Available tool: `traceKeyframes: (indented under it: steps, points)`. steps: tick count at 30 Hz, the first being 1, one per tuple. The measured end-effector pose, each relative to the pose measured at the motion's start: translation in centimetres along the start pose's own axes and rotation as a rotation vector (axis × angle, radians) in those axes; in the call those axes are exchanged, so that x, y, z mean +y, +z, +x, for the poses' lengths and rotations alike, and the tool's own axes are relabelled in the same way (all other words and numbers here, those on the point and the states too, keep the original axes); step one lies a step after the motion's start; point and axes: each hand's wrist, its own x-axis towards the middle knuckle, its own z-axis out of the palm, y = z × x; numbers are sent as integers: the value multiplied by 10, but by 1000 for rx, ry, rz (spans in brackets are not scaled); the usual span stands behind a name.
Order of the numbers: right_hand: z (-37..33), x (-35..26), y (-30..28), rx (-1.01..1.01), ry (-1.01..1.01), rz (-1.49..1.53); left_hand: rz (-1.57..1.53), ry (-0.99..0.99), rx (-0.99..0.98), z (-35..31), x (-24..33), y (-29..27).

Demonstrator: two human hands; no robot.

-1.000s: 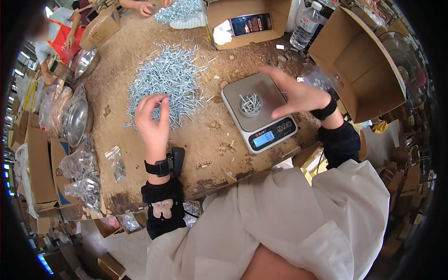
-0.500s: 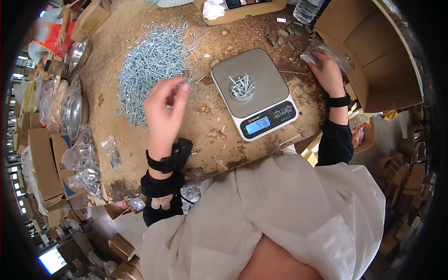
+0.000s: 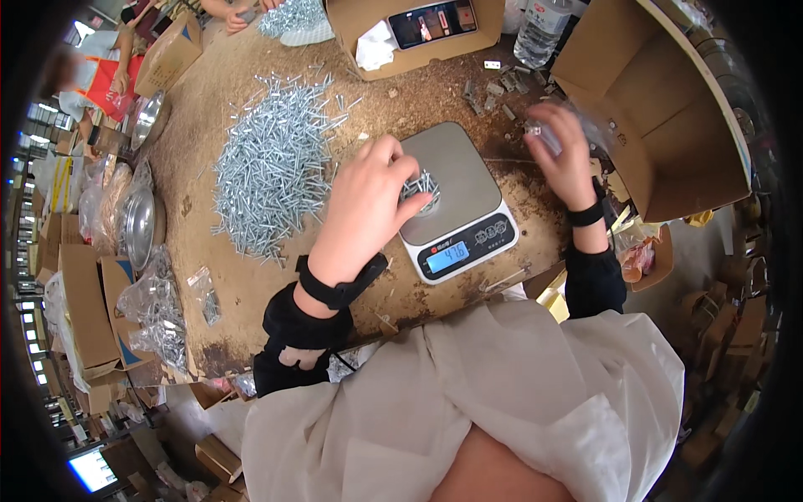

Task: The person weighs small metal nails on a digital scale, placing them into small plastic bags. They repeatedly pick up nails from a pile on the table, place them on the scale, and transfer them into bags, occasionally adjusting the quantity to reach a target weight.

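Observation:
A small clear cup of silvery screws point(image 3: 427, 189) stands on the plate of a digital scale point(image 3: 459, 159) with a lit blue display. Thumb and fingers of my left hand point(image 3: 368, 191) close round the cup's left side and partly hide it. To the right of the scale, my right hand point(image 3: 565, 159) is slightly blurred, its fingers curled on a thin clear plastic bag point(image 3: 590, 127). Left of the scale lies a large heap of loose screws point(image 3: 272, 167) on the worn wooden table point(image 3: 242, 314).
An open cardboard box point(image 3: 669, 109) borders the right side. Small grey metal pieces point(image 3: 493, 90), a water bottle point(image 3: 544, 32) and a box holding a phone point(image 3: 433, 23) stand at the back. Bagged hardware point(image 3: 159, 309) lies left. Other people's hands point(image 3: 237, 20) show at the far edge.
My left hand has moved right from the screw heap to the cup on the scale. My right hand has drawn slightly left and nearer with the plastic bag. The view has shifted a little.

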Motion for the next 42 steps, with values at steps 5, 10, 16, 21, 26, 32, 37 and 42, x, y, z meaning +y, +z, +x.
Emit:
traceKeyframes:
  steps: [5, 10, 16, 21, 26, 32, 37, 42]
  points:
    - [5, -22, 2, -109, -101, 181, 185, -41, 1, 0, 13, 3]
    - [2, -23, 1, -44, -6, 164, 73, -6, -67, 4, 10, -1]
    - [-3, -20, 2, -45, -32, 206, -47, 86, -81, 12, 2, 9]
    - [-4, -17, 1, -56, -3, 208, -18, 110, -31, 11, 3, 13]
    - [-8, -13, -1, -52, 46, 162, -27, 96, -8, 9, 1, 13]
    - [-7, -11, 0, -5, 52, 179, -49, 44, 123, 4, -3, -16]
    - [-6, -6, 0, 90, 101, 32, -59, -263, 380, -24, -55, -42]
    - [-8, 0, 3, 117, 174, 8, -8, -518, 561, -74, -138, -25]
